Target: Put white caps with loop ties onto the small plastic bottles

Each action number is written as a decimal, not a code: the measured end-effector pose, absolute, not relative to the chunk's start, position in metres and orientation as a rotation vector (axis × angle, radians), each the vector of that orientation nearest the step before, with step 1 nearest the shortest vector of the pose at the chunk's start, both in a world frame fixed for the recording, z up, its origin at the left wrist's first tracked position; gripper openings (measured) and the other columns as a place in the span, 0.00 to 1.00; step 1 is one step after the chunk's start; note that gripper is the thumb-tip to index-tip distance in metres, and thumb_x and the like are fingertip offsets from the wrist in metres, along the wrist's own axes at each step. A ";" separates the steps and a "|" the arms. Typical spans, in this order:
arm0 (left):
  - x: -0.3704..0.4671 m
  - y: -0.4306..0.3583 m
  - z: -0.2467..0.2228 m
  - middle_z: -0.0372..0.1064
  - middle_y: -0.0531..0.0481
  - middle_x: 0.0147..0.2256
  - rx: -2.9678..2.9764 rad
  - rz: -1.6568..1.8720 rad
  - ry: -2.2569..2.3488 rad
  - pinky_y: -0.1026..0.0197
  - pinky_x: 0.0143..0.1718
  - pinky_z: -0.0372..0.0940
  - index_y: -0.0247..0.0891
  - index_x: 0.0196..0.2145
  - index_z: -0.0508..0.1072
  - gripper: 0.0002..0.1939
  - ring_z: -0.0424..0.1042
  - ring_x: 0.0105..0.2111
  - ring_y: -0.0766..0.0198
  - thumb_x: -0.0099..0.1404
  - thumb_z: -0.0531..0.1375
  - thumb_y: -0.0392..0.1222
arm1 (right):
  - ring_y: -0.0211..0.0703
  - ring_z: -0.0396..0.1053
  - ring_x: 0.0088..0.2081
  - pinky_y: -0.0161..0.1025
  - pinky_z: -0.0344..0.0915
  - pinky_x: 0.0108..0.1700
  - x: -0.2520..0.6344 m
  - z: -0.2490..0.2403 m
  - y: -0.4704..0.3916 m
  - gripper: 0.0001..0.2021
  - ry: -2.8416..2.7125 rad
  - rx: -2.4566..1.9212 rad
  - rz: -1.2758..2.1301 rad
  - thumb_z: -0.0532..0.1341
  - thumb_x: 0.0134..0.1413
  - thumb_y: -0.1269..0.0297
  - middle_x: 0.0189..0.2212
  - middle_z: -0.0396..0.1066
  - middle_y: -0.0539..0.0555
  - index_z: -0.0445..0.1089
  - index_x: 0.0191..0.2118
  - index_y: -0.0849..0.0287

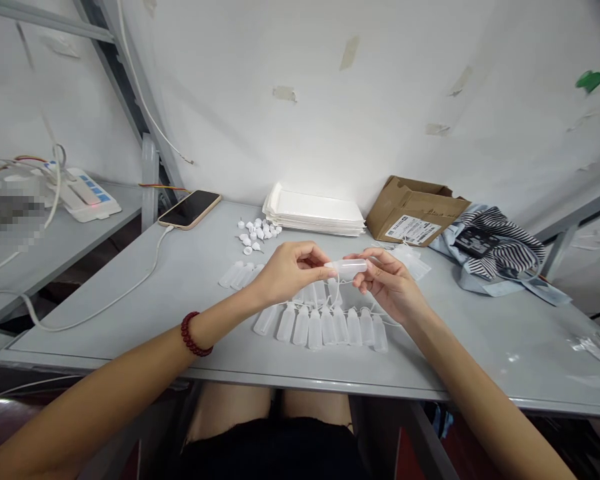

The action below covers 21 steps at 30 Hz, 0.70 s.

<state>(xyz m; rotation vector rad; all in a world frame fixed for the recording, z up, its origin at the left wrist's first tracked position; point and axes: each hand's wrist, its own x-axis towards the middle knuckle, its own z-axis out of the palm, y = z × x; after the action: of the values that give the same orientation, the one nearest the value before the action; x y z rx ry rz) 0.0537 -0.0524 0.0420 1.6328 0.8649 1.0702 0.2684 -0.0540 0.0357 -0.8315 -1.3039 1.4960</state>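
Observation:
A small translucent plastic bottle [353,266] is held sideways above the table between both hands. My left hand [293,270] pinches its left end, where a thin white strap hangs down. My right hand [393,283] grips the other end between thumb and fingers. Below, a row of similar bottles [314,328] lies on the grey table, with white straps at their necks. More bottles [237,275] lie to the left, some partly hidden behind my left hand. A cluster of small white pointed caps [257,231] sits farther back.
A stack of flat white boxes or cards [315,212] stands by the wall, with an open cardboard box [413,210] at its right. Striped cloth [503,237] lies farther right. A phone [190,209] trails a white cable [130,291]. A power strip [93,197] rests on the left shelf.

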 end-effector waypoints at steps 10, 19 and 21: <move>0.052 -0.050 0.044 0.73 0.49 0.28 1.615 1.044 0.885 0.63 0.32 0.66 0.33 0.30 0.75 0.09 0.71 0.29 0.65 0.55 0.66 0.43 | 0.37 0.75 0.33 0.32 0.70 0.33 0.266 0.038 -0.058 0.09 -1.373 -0.818 1.439 0.64 0.52 0.65 0.44 0.75 0.54 0.77 0.40 0.55; 0.052 -0.051 0.042 0.73 0.49 0.28 1.635 1.072 0.844 0.63 0.32 0.66 0.34 0.30 0.76 0.09 0.71 0.30 0.65 0.55 0.66 0.42 | 0.43 0.76 0.30 0.40 0.72 0.33 0.261 0.033 -0.061 0.11 -1.511 -0.962 1.217 0.66 0.50 0.62 0.26 0.79 0.53 0.76 0.41 0.57; 0.052 -0.051 0.041 0.73 0.50 0.28 1.679 1.103 0.870 0.64 0.30 0.65 0.34 0.30 0.76 0.08 0.71 0.29 0.65 0.56 0.65 0.43 | 0.43 0.76 0.27 0.39 0.72 0.29 0.259 0.034 -0.063 0.11 -1.544 -0.981 1.184 0.65 0.51 0.59 0.26 0.78 0.54 0.75 0.38 0.59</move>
<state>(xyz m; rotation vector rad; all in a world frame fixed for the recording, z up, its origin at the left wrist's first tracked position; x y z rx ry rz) 0.0519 -0.0509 0.0412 1.6789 0.8701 1.1028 0.2594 -0.0627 0.0342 -0.9813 -1.5443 1.1838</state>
